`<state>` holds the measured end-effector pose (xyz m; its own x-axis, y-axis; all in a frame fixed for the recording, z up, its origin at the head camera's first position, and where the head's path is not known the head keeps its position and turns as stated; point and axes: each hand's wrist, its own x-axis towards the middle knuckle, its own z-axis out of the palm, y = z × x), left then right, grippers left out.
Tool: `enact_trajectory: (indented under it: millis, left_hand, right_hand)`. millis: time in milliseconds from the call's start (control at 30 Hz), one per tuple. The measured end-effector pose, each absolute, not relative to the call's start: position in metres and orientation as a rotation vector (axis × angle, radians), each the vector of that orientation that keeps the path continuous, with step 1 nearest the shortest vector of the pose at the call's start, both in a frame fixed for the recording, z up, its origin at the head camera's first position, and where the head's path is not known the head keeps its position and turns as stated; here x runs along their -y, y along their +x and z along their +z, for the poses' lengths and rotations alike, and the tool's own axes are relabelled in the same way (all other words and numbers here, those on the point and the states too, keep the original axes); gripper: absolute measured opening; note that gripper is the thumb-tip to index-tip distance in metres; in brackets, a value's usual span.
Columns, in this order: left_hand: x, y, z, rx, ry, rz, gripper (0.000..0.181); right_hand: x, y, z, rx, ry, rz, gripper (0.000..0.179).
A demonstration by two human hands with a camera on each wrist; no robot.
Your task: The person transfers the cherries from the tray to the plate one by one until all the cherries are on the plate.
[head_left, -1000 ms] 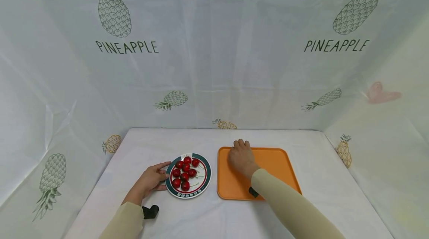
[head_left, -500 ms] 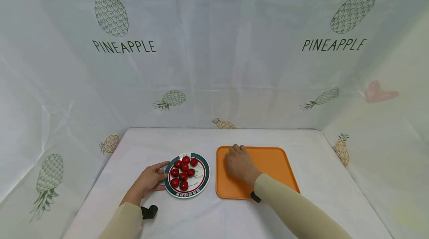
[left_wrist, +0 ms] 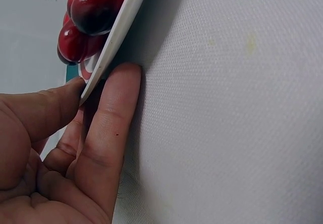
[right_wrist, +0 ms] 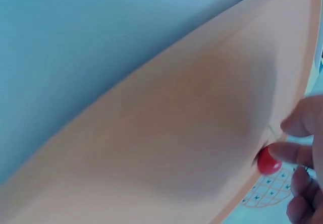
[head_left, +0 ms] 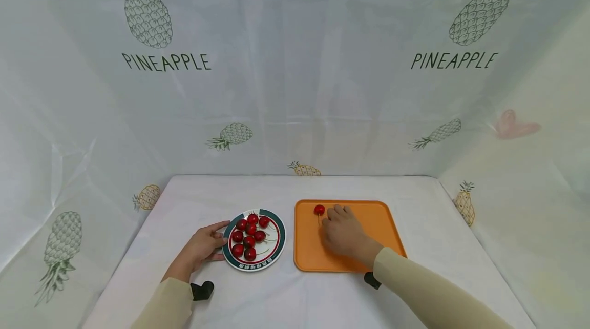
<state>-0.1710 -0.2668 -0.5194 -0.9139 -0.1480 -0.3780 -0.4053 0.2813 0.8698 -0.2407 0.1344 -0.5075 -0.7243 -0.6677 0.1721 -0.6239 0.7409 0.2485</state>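
Observation:
A round plate (head_left: pixel 279 252) with a green-and-white rim carries several red cherries (head_left: pixel 249 241). My left hand (head_left: pixel 205 244) holds its left edge, and in the left wrist view the thumb (left_wrist: pixel 60 105) is on top with fingers (left_wrist: pixel 113 113) beneath the rim. On the orange tray (head_left: pixel 306 254), near its far left corner, lies a single cherry (head_left: pixel 319 209) with its stem toward me. My right hand (head_left: pixel 345 232) is over the tray, just right of that cherry. In the right wrist view its thumb and forefinger stand apart beside the cherry (right_wrist: pixel 269 161), with nothing between them.
A white cloth (head_left: pixel 258 298) covers the table. Behind and at both sides hang pale curtains (head_left: pixel 295 88) printed with pineapples. A narrow strip of cloth separates the plate from the tray.
My right hand has let go of a cherry and drawn back to the right, so the cherry now shows on the tray. The left hand keeps its hold on the plate.

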Motion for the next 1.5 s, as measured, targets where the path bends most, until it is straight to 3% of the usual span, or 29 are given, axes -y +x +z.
enact_trajectory:
  millis: [533,767,1167,1500]
  left_hand:
    - [0.267,-0.171,-0.520,-2.327,-0.507,1.697,0.055]
    - [0.266,-0.173,-0.521,-2.331,-0.518,1.686,0.057]
    - [0.267,-0.174,-0.518,-2.326,-0.515,1.686,0.057]
    - [0.266,-0.172,-0.518,-2.330,-0.516,1.673,0.055]
  right_hand:
    - [-0.114,-0.257,-0.515,2.791,0.677,0.036,0.027]
    - [-0.102,-0.258,-0.515,2.890,0.607,-0.012,0.021]
    - [-0.095,-0.254,-0.510,2.831,0.623,0.009,0.023]
    - [-0.061,-0.234,-0.506,2.822,0.621,0.263,0.023]
